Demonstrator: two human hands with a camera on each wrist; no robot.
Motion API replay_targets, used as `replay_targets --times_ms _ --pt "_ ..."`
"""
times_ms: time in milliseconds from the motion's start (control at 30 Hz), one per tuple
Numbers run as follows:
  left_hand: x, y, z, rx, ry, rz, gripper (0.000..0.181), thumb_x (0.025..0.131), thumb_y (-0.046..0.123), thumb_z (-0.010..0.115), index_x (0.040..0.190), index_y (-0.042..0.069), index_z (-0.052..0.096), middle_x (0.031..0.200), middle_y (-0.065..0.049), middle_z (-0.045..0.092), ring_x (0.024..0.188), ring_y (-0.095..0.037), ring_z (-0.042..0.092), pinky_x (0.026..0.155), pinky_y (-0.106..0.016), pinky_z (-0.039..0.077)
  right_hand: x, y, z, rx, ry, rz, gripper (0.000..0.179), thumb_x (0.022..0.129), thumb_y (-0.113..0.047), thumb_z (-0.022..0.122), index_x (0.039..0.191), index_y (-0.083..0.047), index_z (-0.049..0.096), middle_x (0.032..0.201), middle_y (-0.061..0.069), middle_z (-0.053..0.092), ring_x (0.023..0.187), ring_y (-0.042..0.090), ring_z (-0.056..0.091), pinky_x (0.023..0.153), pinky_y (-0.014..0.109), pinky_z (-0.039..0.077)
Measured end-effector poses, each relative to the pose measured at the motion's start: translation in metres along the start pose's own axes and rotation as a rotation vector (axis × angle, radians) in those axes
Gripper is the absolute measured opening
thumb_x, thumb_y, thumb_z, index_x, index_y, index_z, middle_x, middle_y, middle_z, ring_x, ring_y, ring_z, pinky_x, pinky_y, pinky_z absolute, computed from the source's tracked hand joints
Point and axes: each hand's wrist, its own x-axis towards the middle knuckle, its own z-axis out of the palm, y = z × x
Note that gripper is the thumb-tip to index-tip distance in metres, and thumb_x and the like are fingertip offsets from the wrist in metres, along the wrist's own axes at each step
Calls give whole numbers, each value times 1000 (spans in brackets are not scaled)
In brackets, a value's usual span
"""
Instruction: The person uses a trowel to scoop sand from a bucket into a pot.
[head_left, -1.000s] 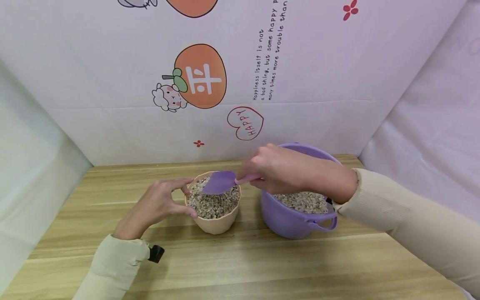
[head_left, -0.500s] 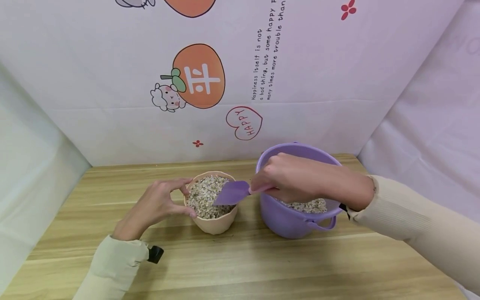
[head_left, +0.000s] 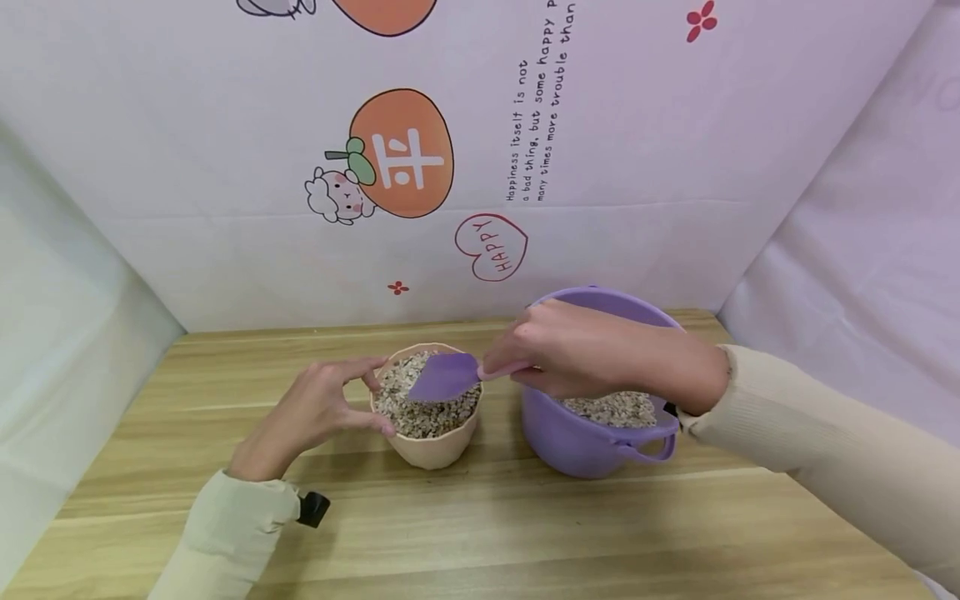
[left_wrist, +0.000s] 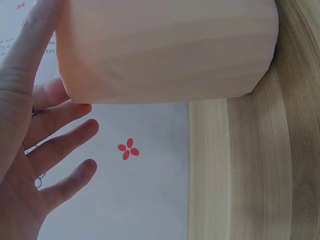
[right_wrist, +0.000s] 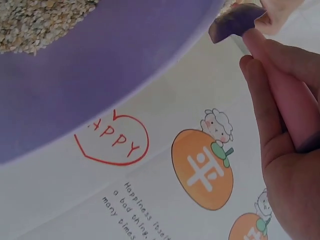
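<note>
In the head view my left hand (head_left: 307, 408) holds a peach flower pot (head_left: 431, 452) at its left side, thumb at the near rim and index finger at the far rim. Pale gravel (head_left: 420, 421) fills the pot close to the top. My right hand (head_left: 562, 350) grips the pink handle (right_wrist: 290, 95) of a small shovel, its fingers wrapped round it in the right wrist view. The shovel's purple blade (head_left: 446, 377) lies low over the gravel, tilted and overlapping the pot's right half. In the left wrist view the other left fingers (left_wrist: 65, 142) spread loosely beneath the index finger.
A purple bucket (head_left: 570, 446) with more gravel (head_left: 615, 408) stands right of the pot, under my right forearm. Its handle (head_left: 648, 452) hangs at the near side. Behind the wooden table (head_left: 480, 533) rises a printed white cloth (head_left: 615, 250).
The shovel first moved right towards the bucket, drawing across the gravel, then came back left over the pot. The gravel surface shifted a little. My left hand and the pot stayed in place.
</note>
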Motion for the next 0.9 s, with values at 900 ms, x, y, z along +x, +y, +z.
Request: replay_targets --times_ms 900 --pt "0 -2 1 -1 18 11 89 60 51 89 132 6 63 88 12 70 49 2 22 47 -22 32 1 -9 5 35 -53 86 37 82 16 54 65 -16 51 63 -12 51 58 -5 43 64 16 50"
